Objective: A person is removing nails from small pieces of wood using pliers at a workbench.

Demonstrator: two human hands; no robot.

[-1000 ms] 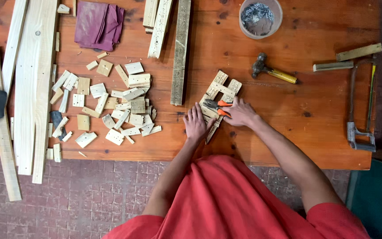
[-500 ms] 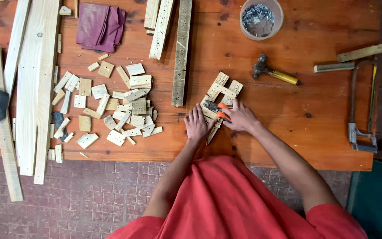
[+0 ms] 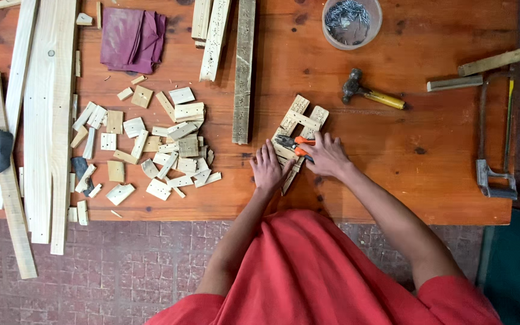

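A small frame of pale wood strips lies on the orange wooden table, just in front of me. My left hand rests flat on its near end, fingers spread. My right hand grips orange-handled pliers, whose dark jaws point left onto the strips. A hammer with a yellow handle lies beyond my right hand.
A heap of small wood offcuts covers the table's left middle. Long planks lie at the far left, slats and a purple cloth at the top. A bowl of nails and a hacksaw sit to the right.
My right hand with the pliers has shifted slightly on the wood frame. The left hand stays pressed on the near end.
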